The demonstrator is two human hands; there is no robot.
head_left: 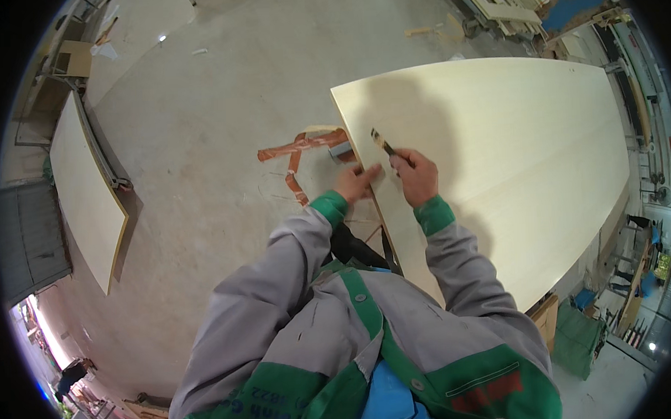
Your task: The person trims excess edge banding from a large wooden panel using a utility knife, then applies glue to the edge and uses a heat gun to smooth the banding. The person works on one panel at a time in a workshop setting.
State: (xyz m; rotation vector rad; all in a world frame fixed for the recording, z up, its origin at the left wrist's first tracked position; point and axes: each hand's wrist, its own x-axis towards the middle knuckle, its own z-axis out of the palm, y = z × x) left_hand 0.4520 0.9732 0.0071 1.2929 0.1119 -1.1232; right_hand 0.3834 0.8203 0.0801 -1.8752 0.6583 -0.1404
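Note:
A large pale wooden panel lies flat at waist height in front of me and to the right. My right hand is closed around a short slim tool with a dark tip and a light band, too small to name. It points up and left, over the panel near its left edge. My left hand is at that left edge, a little blurred. One finger stretches onto the panel's top; the others partly drop out of sight beside the edge.
Below the panel's left edge stand reddish-brown supports and a small grey block. Another pale panel rests at the far left. Stacked boards lie at the back right. Cluttered shelving runs along the right.

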